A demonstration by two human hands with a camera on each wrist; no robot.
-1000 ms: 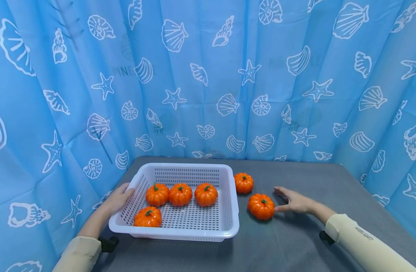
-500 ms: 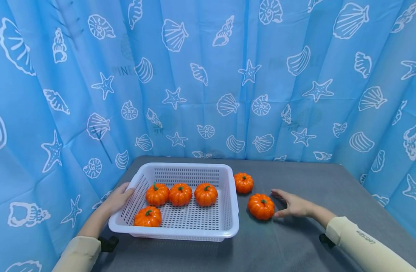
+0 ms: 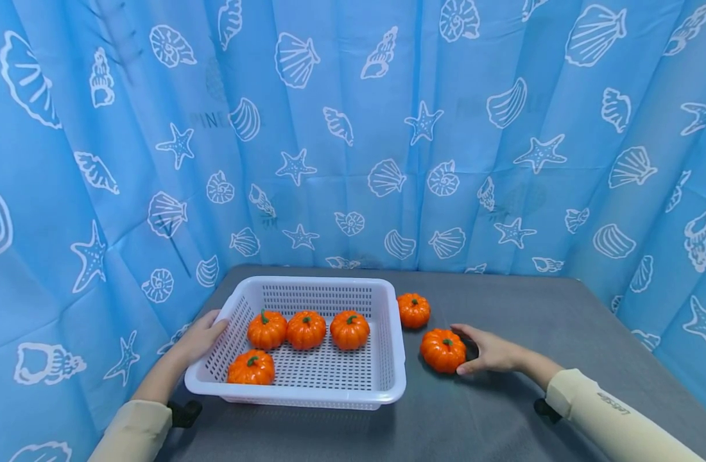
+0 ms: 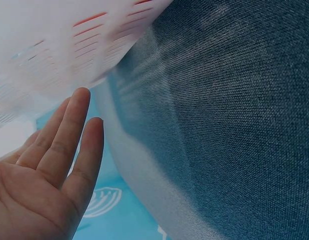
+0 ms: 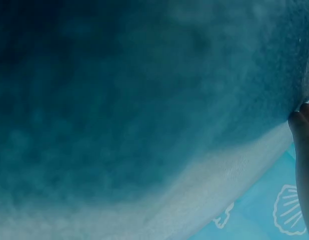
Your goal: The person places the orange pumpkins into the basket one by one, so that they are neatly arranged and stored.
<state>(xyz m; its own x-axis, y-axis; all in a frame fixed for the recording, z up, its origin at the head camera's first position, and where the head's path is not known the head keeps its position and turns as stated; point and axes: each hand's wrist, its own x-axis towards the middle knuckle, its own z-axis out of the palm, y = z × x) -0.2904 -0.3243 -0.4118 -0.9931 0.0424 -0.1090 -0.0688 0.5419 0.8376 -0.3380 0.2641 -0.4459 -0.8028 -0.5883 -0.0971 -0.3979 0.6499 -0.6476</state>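
A white slotted plastic basket (image 3: pixel 295 395) has several orange pumpkins inside, one of them a pumpkin (image 3: pixel 251 369) in the near left corner. My left hand (image 3: pixel 203 337) holds the basket's left rim, thumb over the edge. In the left wrist view its fingers (image 4: pixel 69 132) extend beneath the rim beside the outer wall. Right of the basket, a pumpkin (image 3: pixel 442 351) with a green stem sits on the table. My right hand (image 3: pixel 491 351) is spread at that pumpkin's right side, thumb near its front and forefinger near its back. The right wrist view shows only part of this hand (image 5: pixel 305 150).
Another pumpkin (image 3: pixel 413 311) stands on the grey table (image 3: pixel 520 301), close against the basket's right side. A blue curtain (image 3: pixel 353 115) with white shell and starfish prints hangs behind the table and along both sides.
My right hand has shifted slightly left and nearer the front, bringing its fingers closer around the pumpkin. The left hand, basket and pumpkins have kept their places.
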